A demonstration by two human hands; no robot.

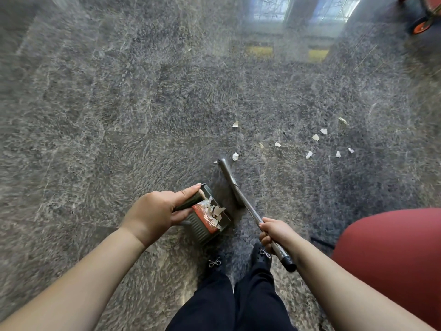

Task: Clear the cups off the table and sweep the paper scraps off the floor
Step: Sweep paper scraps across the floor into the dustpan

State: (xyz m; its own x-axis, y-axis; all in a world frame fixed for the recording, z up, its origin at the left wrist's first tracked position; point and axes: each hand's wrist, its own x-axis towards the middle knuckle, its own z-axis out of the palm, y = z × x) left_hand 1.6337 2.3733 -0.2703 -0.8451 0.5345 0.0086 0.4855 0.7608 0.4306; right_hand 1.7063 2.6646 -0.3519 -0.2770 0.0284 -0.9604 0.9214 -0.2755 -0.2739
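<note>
I see the left hand point(156, 211) gripping the dustpan point(207, 217) by its near rim, thumb along the top edge, fingers curled under. The pan sits tilted just ahead of my shoes point(216, 262), and a heap of gathered scraps point(214, 210) lies inside it against the red lining. The right hand point(274, 234) is wrapped round the broom handle point(267, 231), close to its black end cap. The handle runs forward and left to the broom head point(229, 180), which lies on the floor point(95, 115) just right of the pan's far corner, apart from it by a narrow gap.

Loose paper scraps point(315, 137) are strewn in a ragged arc ahead and right of the broom head; the nearest one point(235, 156) lies just beside its tip, and one more point(235, 124) sits farther out. A tiny fleck point(189, 49) shows well away toward the top.

A red chair seat point(393, 259) crowds the right forearm on the lower right. An orange-wheeled cart point(422, 25) stands at the far top-right corner. To the left and straight ahead the marbled floor runs wide.
</note>
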